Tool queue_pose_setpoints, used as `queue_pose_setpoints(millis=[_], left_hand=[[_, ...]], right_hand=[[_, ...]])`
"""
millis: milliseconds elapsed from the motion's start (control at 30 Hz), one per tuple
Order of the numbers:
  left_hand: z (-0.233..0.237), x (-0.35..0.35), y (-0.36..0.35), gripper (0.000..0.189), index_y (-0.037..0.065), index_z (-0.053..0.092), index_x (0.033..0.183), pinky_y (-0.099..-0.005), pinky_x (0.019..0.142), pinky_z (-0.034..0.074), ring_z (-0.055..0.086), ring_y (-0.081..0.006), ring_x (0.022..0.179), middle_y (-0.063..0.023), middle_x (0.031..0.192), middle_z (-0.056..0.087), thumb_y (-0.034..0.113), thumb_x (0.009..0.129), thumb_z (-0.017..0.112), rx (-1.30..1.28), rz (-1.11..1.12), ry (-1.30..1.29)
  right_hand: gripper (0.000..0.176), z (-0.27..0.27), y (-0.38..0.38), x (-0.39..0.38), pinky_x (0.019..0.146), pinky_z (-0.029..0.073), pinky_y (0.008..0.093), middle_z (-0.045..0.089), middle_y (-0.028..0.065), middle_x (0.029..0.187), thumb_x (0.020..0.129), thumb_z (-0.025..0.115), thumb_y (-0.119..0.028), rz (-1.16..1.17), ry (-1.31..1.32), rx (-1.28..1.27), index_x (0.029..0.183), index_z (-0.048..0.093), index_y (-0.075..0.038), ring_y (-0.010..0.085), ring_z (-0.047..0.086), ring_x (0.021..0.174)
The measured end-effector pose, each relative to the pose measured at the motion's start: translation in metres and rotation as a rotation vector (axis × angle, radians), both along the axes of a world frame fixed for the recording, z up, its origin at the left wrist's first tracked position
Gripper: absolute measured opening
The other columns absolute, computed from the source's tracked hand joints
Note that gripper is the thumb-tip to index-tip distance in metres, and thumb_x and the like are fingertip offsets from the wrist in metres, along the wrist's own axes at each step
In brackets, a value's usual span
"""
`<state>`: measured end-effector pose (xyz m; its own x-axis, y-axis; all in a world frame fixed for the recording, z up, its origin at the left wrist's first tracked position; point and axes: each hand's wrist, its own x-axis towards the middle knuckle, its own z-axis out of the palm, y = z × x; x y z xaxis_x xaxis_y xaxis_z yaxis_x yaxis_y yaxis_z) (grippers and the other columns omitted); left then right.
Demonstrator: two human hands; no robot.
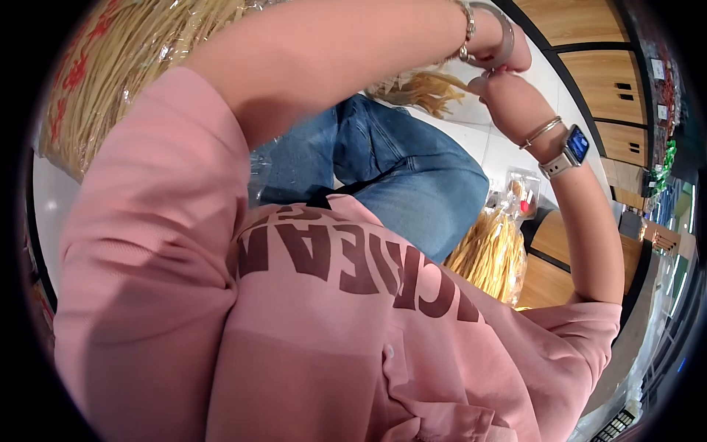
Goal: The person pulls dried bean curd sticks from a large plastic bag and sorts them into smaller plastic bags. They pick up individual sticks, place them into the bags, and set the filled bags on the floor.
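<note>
My left hand (518,53), with a bangle and a bracelet at its wrist, reaches across to the upper right. It meets my right hand (512,103), which wears a thin bangle and a watch (577,144). The fingers of both hands are bent together, fingertips close or touching. A small red spot shows between them; what they pinch is too small to make out. Just left of my right hand, a bundle of tan dried strips (423,90) lies over the pale floor, partly hidden by my left forearm.
A large clear bag of long tan strips (125,81) with red print stands at the upper left. Another bag of yellowish strips (490,250) lies beside my jeans-clad knee (434,184). Wooden drawers (607,85) and packed shelves line the right side, above the tiled floor (471,140).
</note>
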<state>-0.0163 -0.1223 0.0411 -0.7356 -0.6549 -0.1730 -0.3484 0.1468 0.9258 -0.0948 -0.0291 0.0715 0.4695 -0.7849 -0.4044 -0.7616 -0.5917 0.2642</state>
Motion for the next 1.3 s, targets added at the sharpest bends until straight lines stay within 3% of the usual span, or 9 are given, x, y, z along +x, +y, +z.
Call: queue_pose_setpoints(millis=[100,167,233,267,467,833,967,1300], left_hand=[[-0.006,-0.012,0.02,0.017,0.005,0.061,0.08,-0.0339,0.06,0.046,0.057,-0.0198,0.068,-0.0095,0.075,0.06,0.011,0.069,0.05,-0.192,-0.054,0.01],[-0.03,-0.04,0.036,0.018,0.006,0.059,0.085,-0.0324,0.064,0.047,0.058,-0.02,0.071,-0.0081,0.077,0.061,0.008,0.069,0.05,-0.391,-0.083,0.017],[-0.031,-0.042,0.066,0.017,0.007,0.059,0.085,-0.0331,0.069,0.047,0.059,-0.0237,0.076,-0.0112,0.082,0.062,0.009,0.07,0.051,-0.334,-0.046,0.078],[-0.019,-0.031,0.092,0.016,0.007,0.059,0.085,-0.0335,0.07,0.047,0.059,-0.0255,0.078,-0.0126,0.083,0.062,0.01,0.071,0.051,-0.107,0.012,0.132],[-0.038,-0.019,0.171,0.014,0.011,0.053,0.088,-0.0389,0.067,0.045,0.059,-0.0302,0.076,-0.0119,0.079,0.061,0.011,0.076,0.046,-0.107,0.101,0.206],[-0.047,-0.003,0.189,0.016,0.011,0.051,0.088,-0.0423,0.061,0.045,0.059,-0.0312,0.068,-0.0126,0.071,0.06,0.009,0.073,0.046,-0.232,0.08,0.162],[-0.035,0.011,0.195,0.024,-0.002,0.052,0.092,-0.0391,0.067,0.048,0.061,-0.0314,0.079,-0.0193,0.081,0.062,0.006,0.069,0.053,-0.383,-0.052,0.002],[-0.052,0.022,0.206,0.025,0.0,0.052,0.091,-0.0459,0.061,0.044,0.061,-0.0327,0.069,-0.0181,0.074,0.062,0.008,0.068,0.054,-0.593,-0.075,-0.023]], right_hand=[[0.017,-0.016,0.009,-0.015,0.068,0.047,0.0354,0.06,0.0162,0.081,0.079,0.05,-0.005,-0.164,-0.063,0.075,0.094,0.055,0.002,0.0283,0.059,0.077],[0.017,-0.053,0.021,-0.038,0.071,0.046,0.0324,0.06,0.0139,0.082,0.081,0.049,-0.006,-0.143,-0.249,-0.08,0.095,0.055,0.001,0.0243,0.059,0.078],[0.017,-0.085,0.033,-0.058,0.073,0.045,0.0308,0.061,0.0125,0.083,0.082,0.049,-0.006,-0.153,-0.419,-0.212,0.096,0.056,0.0,0.0222,0.059,0.08],[0.017,-0.091,0.045,-0.061,0.073,0.045,0.0306,0.061,0.0123,0.083,0.082,0.049,-0.007,-0.184,-0.487,-0.262,0.096,0.056,0.0,0.022,0.059,0.08],[0.017,-0.089,0.114,-0.049,0.074,0.044,0.0299,0.061,0.0108,0.084,0.082,0.049,-0.008,-0.64,-0.756,-0.36,0.096,0.057,-0.002,0.0209,0.059,0.08],[0.017,-0.105,0.134,-0.019,0.076,0.043,0.0285,0.061,0.008,0.085,0.083,0.05,-0.01,-0.91,-0.938,-0.401,0.096,0.058,-0.004,0.019,0.058,0.082],[0.017,-0.116,0.133,-0.008,0.076,0.042,0.028,0.061,0.007,0.085,0.083,0.05,-0.011,-0.963,-0.976,-0.416,0.096,0.059,-0.005,0.0182,0.058,0.083],[0.017,-0.13,0.15,0.031,0.078,0.041,0.0268,0.061,0.0045,0.086,0.083,0.051,-0.013,-1.128,-1.077,-0.414,0.096,0.06,-0.008,0.0165,0.057,0.084]])
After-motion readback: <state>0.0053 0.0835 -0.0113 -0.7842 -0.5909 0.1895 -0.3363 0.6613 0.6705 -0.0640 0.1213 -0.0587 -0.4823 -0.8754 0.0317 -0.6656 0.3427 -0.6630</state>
